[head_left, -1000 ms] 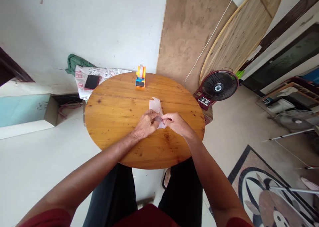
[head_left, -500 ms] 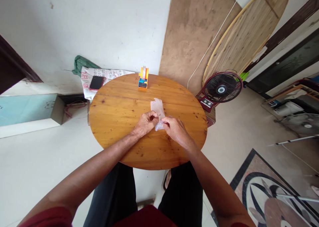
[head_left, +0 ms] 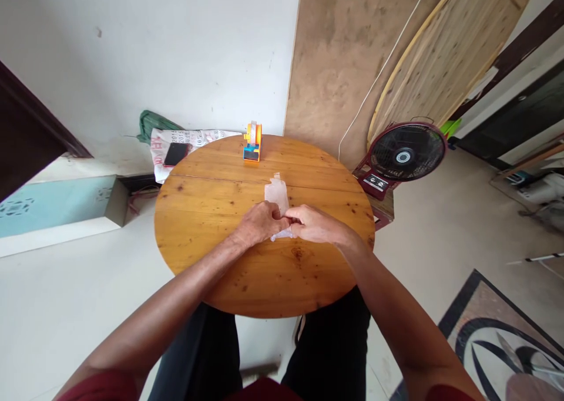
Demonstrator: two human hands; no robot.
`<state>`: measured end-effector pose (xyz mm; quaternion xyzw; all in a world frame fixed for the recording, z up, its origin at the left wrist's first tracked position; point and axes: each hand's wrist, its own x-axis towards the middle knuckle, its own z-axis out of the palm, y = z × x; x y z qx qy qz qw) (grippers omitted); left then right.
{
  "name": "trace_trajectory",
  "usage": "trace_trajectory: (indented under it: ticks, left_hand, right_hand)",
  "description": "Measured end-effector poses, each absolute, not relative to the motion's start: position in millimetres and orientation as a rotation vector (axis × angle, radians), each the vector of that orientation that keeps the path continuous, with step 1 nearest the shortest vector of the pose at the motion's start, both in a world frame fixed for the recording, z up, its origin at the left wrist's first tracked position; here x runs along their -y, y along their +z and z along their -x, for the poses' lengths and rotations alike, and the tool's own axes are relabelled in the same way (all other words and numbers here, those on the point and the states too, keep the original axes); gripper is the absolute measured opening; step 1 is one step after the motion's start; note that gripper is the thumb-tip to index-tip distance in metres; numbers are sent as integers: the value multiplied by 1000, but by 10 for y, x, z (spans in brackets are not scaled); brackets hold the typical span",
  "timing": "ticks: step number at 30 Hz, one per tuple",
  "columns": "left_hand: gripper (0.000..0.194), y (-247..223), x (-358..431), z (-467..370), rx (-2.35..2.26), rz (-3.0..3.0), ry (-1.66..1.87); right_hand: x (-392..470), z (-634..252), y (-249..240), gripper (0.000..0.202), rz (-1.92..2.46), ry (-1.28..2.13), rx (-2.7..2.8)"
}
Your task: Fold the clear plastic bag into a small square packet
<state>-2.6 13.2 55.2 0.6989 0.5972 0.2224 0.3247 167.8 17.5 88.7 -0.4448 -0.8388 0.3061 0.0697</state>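
Lay flat on the round wooden table [head_left: 207, 213], this clear plastic bag [head_left: 277, 196], long axis running from the pinching fingers straight away toward the far rim. Pointed its free end away from the grip, roughly at the orange and blue tape dispenser [head_left: 252, 142], though well apart from it. Looked thin, pale and see-through, faintly whitish, the wood grain showing dimly through; kept a narrow rectangular outline with a small notched tip at the far end. Crumpled slightly at the near end, where gathered between both hands.

Closed around that near end from one side, the left hand [head_left: 258, 223], fingers curled and thumb pressed in, grasping the plastic. Met it from the other side, the right hand [head_left: 312, 225], fingertips likewise pinched on the same edge, knuckles nearly touching the left. Rested low on the tabletop, both wrists.

Further beyond the grip, off the table's far left rim: a dark phone [head_left: 176, 153] upon a printed white sack [head_left: 194, 138]. Off to the right of the grip, on the floor: a dark red fan [head_left: 406, 154].
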Motion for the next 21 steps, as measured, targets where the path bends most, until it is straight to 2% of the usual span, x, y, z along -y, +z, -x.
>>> trace_trajectory:
  ticks: [8, 14, 21]
  left_hand:
    - [25, 408, -78, 7, -1557, -1809, 697]
    - [24, 334, -93, 12, -1517, -1733, 748]
    - [23, 283, -105, 19, -1474, -1646, 771]
  right_hand:
    - [-222, -1725, 924, 24, 1145, 882, 2543]
    - [-309, -1730, 901, 32, 1149, 1008, 2502]
    - [-507, -1841, 772, 19, 1174, 1230, 2191]
